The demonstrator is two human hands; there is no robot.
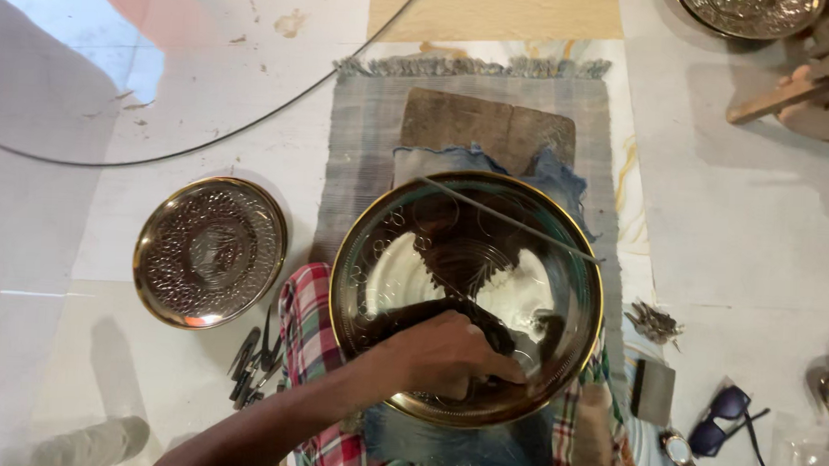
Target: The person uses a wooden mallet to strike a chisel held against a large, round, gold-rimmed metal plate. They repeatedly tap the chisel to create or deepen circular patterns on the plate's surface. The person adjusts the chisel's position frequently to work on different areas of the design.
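Hand: your left hand (442, 355) comes in from the lower left, fingers curled shut around a dark tool (448, 311); your right hand is out of view.
Bowl: the brass bowl (367, 259) sits mouth-up on a blue cloth (557, 179) over a wooden board (484, 124), likely padding to steady it.
Tool axis: it lies roughly left-right inside the bowl, tip toward the right.
Nearby: a smaller patterned bowl (210, 252) sits on the floor to the left.
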